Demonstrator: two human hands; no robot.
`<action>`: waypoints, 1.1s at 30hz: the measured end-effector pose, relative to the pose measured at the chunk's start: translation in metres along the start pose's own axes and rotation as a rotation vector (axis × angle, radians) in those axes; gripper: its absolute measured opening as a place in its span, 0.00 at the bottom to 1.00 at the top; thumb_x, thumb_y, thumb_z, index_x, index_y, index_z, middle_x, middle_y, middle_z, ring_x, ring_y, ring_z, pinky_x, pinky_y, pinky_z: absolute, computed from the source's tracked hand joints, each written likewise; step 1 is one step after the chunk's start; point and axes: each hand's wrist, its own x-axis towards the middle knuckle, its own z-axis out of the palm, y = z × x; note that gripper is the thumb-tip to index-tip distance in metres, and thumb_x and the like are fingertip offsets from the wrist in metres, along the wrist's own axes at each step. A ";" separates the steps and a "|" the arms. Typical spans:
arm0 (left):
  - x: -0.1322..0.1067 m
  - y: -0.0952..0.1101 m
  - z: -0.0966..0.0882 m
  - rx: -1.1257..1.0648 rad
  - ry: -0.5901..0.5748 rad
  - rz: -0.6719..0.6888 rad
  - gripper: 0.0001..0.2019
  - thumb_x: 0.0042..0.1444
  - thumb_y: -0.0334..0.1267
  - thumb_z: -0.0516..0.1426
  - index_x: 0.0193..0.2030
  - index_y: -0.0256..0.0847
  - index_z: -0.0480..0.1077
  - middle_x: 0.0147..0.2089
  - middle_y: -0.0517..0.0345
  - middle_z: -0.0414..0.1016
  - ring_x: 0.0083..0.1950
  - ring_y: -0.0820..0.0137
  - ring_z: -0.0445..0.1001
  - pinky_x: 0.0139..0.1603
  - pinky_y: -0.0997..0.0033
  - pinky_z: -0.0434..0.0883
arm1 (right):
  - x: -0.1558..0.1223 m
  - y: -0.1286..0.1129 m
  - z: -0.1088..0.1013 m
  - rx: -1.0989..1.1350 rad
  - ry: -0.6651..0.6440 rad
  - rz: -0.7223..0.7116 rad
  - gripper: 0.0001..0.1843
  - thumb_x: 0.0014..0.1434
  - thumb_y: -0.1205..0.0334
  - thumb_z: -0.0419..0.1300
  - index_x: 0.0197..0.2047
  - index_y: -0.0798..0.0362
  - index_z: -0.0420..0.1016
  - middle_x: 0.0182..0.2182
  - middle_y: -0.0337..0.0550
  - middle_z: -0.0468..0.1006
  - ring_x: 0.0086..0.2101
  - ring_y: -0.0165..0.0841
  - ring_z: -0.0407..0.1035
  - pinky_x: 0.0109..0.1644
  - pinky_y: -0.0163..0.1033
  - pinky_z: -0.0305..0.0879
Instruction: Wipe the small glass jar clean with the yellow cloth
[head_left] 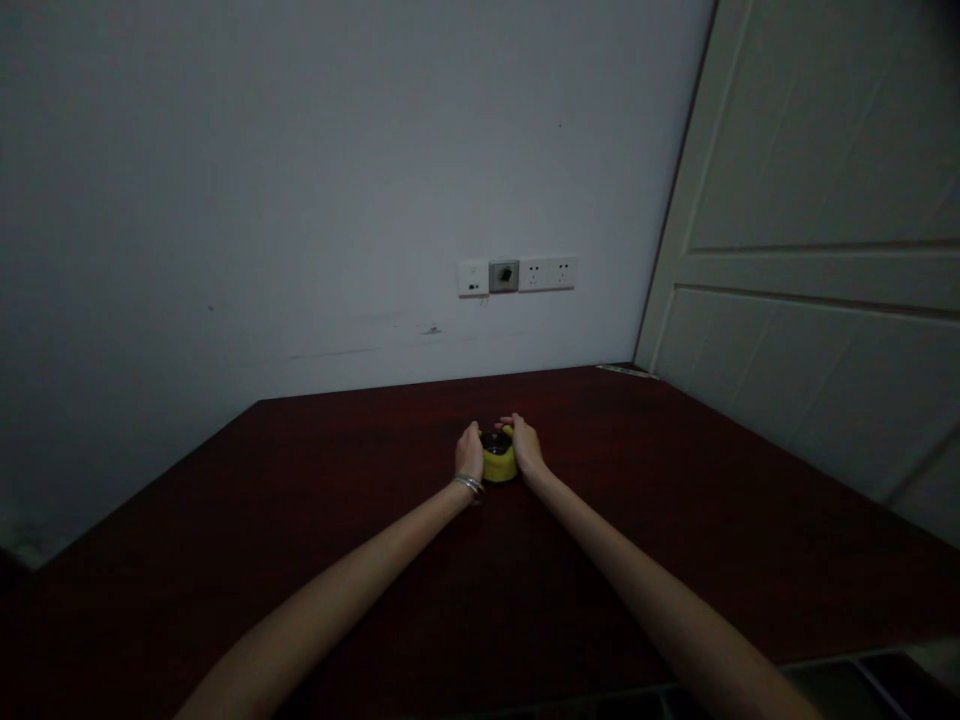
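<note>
Counter (360, 450), dark red. Left arm (360, 575) with silvery bracelets (470, 485). Left hand (469, 453), right hand (527, 446): fingers curled against opposite sides of yellow bowl (500, 466). Bowl upright, dark inside, mid-counter. Behind: pale wall (337, 200), socket plates (547, 273).

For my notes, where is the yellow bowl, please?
In head view, the yellow bowl is below centre, on the red table between left hand and right hand.

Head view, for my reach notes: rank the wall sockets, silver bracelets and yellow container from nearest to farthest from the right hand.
1. Yellow container: against the right hand, on its left.
2. Silver bracelets: farther left, lower in the view.
3. Wall sockets: ahead, highest of the three.
</note>
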 end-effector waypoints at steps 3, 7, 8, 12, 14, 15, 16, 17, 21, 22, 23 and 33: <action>-0.001 0.001 0.000 0.006 -0.009 -0.004 0.15 0.61 0.41 0.54 0.52 0.37 0.66 0.52 0.50 0.70 0.48 0.63 0.72 0.47 0.56 0.72 | -0.002 0.001 0.001 -0.008 -0.001 -0.001 0.16 0.63 0.56 0.55 0.51 0.54 0.68 0.49 0.46 0.71 0.44 0.36 0.70 0.47 0.47 0.70; -0.003 0.002 0.001 0.016 -0.012 -0.002 0.15 0.61 0.41 0.54 0.52 0.37 0.67 0.52 0.50 0.70 0.48 0.63 0.72 0.47 0.56 0.72 | -0.004 0.001 0.001 -0.022 -0.007 -0.004 0.16 0.63 0.56 0.55 0.51 0.54 0.68 0.49 0.46 0.71 0.44 0.36 0.70 0.47 0.47 0.70; -0.003 0.003 0.001 0.019 -0.012 -0.001 0.15 0.61 0.42 0.54 0.52 0.37 0.67 0.52 0.50 0.69 0.48 0.63 0.72 0.47 0.56 0.72 | -0.005 0.001 0.001 -0.025 -0.009 -0.006 0.16 0.63 0.56 0.55 0.51 0.54 0.68 0.49 0.46 0.71 0.44 0.36 0.70 0.47 0.47 0.70; -0.003 0.004 -0.001 0.031 -0.019 0.008 0.15 0.61 0.41 0.54 0.52 0.37 0.66 0.52 0.50 0.69 0.49 0.63 0.72 0.47 0.56 0.72 | -0.006 0.001 0.000 -0.038 -0.014 -0.023 0.16 0.63 0.57 0.55 0.51 0.54 0.68 0.49 0.47 0.71 0.44 0.36 0.70 0.47 0.47 0.70; -0.002 0.003 -0.003 0.035 -0.025 0.018 0.15 0.61 0.41 0.54 0.52 0.38 0.66 0.53 0.50 0.69 0.49 0.63 0.72 0.48 0.56 0.72 | -0.007 0.000 0.000 -0.049 -0.013 -0.038 0.16 0.62 0.57 0.55 0.52 0.54 0.68 0.49 0.47 0.71 0.45 0.36 0.70 0.47 0.47 0.70; -0.002 0.003 -0.004 0.037 -0.027 0.022 0.15 0.61 0.41 0.54 0.52 0.38 0.66 0.53 0.50 0.69 0.49 0.63 0.72 0.48 0.56 0.72 | -0.007 0.000 -0.001 -0.059 -0.011 -0.049 0.16 0.62 0.57 0.56 0.52 0.54 0.68 0.49 0.47 0.71 0.45 0.36 0.70 0.47 0.47 0.70; -0.001 0.002 -0.005 0.039 -0.029 0.027 0.15 0.61 0.41 0.54 0.52 0.38 0.66 0.53 0.50 0.69 0.49 0.63 0.72 0.48 0.56 0.72 | -0.007 0.000 -0.002 -0.072 -0.008 -0.061 0.16 0.62 0.57 0.56 0.52 0.54 0.68 0.49 0.47 0.71 0.45 0.36 0.70 0.47 0.47 0.70; -0.001 0.001 -0.006 0.042 -0.031 0.032 0.15 0.61 0.41 0.54 0.53 0.38 0.66 0.53 0.50 0.69 0.49 0.63 0.72 0.48 0.56 0.72 | -0.007 -0.001 -0.003 -0.088 -0.006 -0.075 0.16 0.62 0.57 0.56 0.52 0.54 0.68 0.49 0.47 0.71 0.45 0.37 0.70 0.47 0.47 0.70; 0.001 -0.003 -0.008 0.051 -0.032 0.054 0.15 0.61 0.41 0.54 0.53 0.37 0.66 0.53 0.50 0.69 0.49 0.62 0.72 0.47 0.56 0.72 | -0.007 -0.008 -0.011 -0.183 -0.008 -0.163 0.16 0.63 0.57 0.55 0.52 0.54 0.68 0.49 0.47 0.71 0.44 0.36 0.70 0.47 0.47 0.70; 0.001 -0.004 -0.009 0.053 -0.028 0.060 0.16 0.61 0.41 0.55 0.53 0.37 0.66 0.53 0.50 0.69 0.49 0.62 0.72 0.47 0.56 0.72 | -0.007 -0.012 -0.013 -0.213 -0.010 -0.200 0.16 0.63 0.57 0.56 0.52 0.54 0.68 0.49 0.47 0.71 0.44 0.36 0.70 0.47 0.47 0.70; 0.002 -0.005 -0.011 0.056 -0.023 0.065 0.16 0.61 0.41 0.55 0.53 0.37 0.66 0.53 0.50 0.69 0.49 0.62 0.72 0.48 0.56 0.72 | -0.009 -0.017 -0.017 -0.244 -0.011 -0.245 0.16 0.63 0.57 0.55 0.52 0.54 0.68 0.50 0.47 0.71 0.45 0.36 0.70 0.47 0.48 0.69; -0.012 -0.011 -0.038 0.050 -0.016 0.114 0.15 0.61 0.40 0.54 0.53 0.38 0.66 0.53 0.49 0.69 0.49 0.63 0.71 0.48 0.56 0.72 | -0.059 -0.063 -0.067 -0.635 -0.424 -0.749 0.14 0.45 0.73 0.59 0.35 0.52 0.79 0.52 0.48 0.74 0.59 0.46 0.59 0.64 0.54 0.53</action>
